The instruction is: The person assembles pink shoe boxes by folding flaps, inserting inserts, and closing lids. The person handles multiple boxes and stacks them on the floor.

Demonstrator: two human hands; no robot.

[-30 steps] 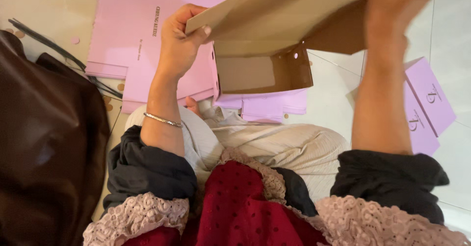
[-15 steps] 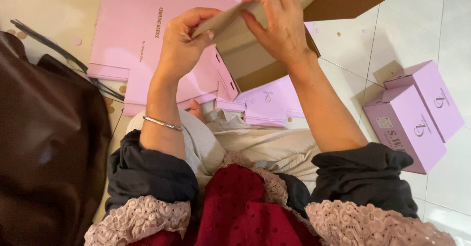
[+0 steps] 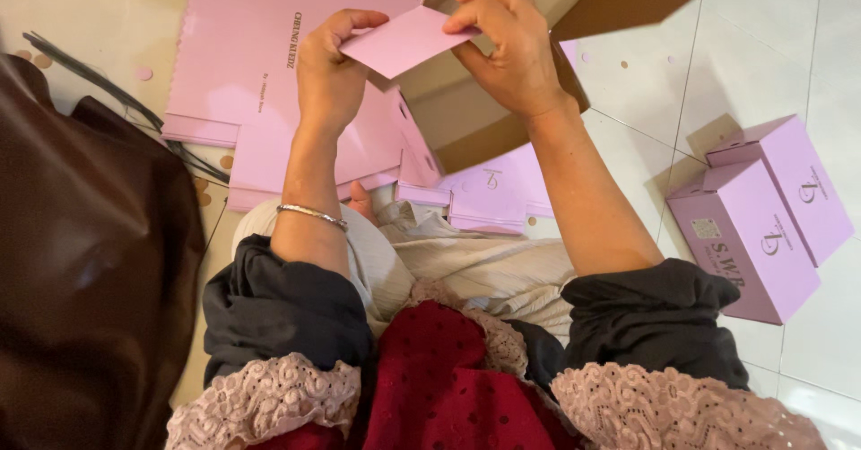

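A half-folded cardboard box (image 3: 466,113), pink outside and brown inside, is held up in front of me over my lap. My left hand (image 3: 330,73) pinches the left edge of its pink flap (image 3: 404,42). My right hand (image 3: 511,51) grips the same flap and the box wall from the right, fingers curled over the top. A silver bangle sits on my left wrist.
Flat pink box blanks (image 3: 242,64) lie stacked on the tiled floor ahead and to the left. Two finished pink boxes (image 3: 762,217) stand at the right. A dark brown bag (image 3: 90,262) fills the left side. Smaller pink pieces (image 3: 489,194) lie near my knees.
The box has been turned and lowered toward me. My right hand came down from the upper right onto the pink flap, which now faces up between both hands.
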